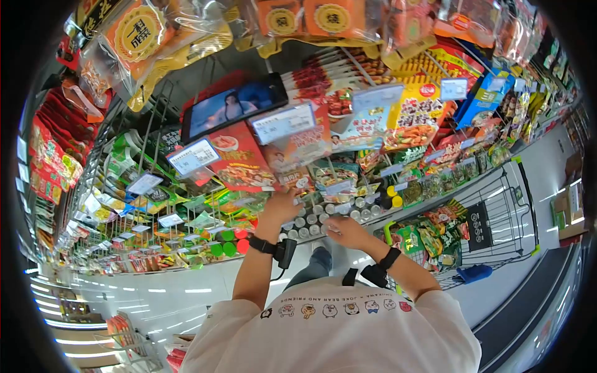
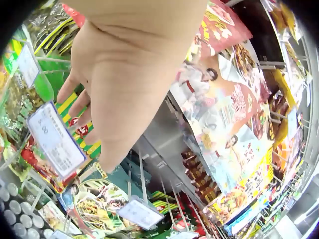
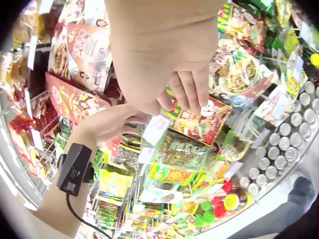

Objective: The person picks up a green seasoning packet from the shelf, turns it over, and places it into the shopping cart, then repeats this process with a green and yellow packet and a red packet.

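Note:
My left hand reaches to the shelf front, just below a red food packet. In the left wrist view, the fingers of my left hand extend over a packet with green and yellow stripes, close behind a white price tag. My right hand is to its right, above rows of cans. In the right wrist view, the fingers of my right hand bend loosely down and overlap the top of a red packet. Nothing shows held in either hand.
A phone with a lit screen leans on the shelf, up and left. Hanging packets cross the top. A shopping cart with several packets stands at the right. Red and green lids line the lower shelf.

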Demonstrator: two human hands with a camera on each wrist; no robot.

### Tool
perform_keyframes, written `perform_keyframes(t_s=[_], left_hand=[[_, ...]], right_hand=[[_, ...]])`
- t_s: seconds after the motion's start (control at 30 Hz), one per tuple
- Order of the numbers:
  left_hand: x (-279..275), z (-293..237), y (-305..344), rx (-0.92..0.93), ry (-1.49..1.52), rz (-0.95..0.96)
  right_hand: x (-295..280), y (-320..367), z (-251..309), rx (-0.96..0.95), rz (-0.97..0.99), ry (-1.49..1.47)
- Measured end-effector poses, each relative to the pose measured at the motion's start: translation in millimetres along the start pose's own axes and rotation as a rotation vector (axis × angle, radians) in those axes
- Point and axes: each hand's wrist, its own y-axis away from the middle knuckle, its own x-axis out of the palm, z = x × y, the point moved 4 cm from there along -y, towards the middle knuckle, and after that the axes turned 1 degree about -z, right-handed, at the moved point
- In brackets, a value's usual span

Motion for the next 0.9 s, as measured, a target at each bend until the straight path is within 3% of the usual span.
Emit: perform_keyframes(t_s=[0.03, 0.17, 0.3, 0.37, 0.47, 0.5, 0.6, 0.7, 0.8, 0.83, 0.9], left_hand=[[-1, -18, 4, -0.020, 0.069, 0.096], [33, -75, 16, 0.149, -0.088, 0.082], [45, -153, 12, 0.339, 0.008, 0.183], [63, -197, 1, 0.426, 0.172, 0.325], [86, -272, 11, 0.768, 0.344, 0.137], [103, -295, 13, 0.816, 0.442, 0.224], [130, -355, 25, 0.798, 0.484, 0.558], [191, -379, 11, 0.775, 0.695, 0.569], [242, -387, -14, 0.329, 0.648, 1.109], [258, -379, -20, 0.120, 0.600, 1.164], [352, -348, -53, 0.374, 0.367, 0.967]], right_hand=[[0, 18, -11, 0.009, 0.000, 0.012], [-22, 90, -40, 0.102, -0.126, -0.087], [-45, 176, -84, 0.131, -0.414, 0.278], [-61, 219, -97, 0.240, -0.578, 0.129], [-74, 294, -117, 0.688, -0.778, 0.039], [-78, 316, -124, 0.758, -0.826, 0.056], [-79, 366, -151, 0.943, -0.943, 0.084], [-79, 389, -160, 1.096, -0.963, 0.036], [-79, 393, -182, 1.212, -0.917, -0.001], [-78, 393, -196, 1.225, -0.871, -0.011], [-82, 386, -205, 1.276, -0.835, -0.029]])
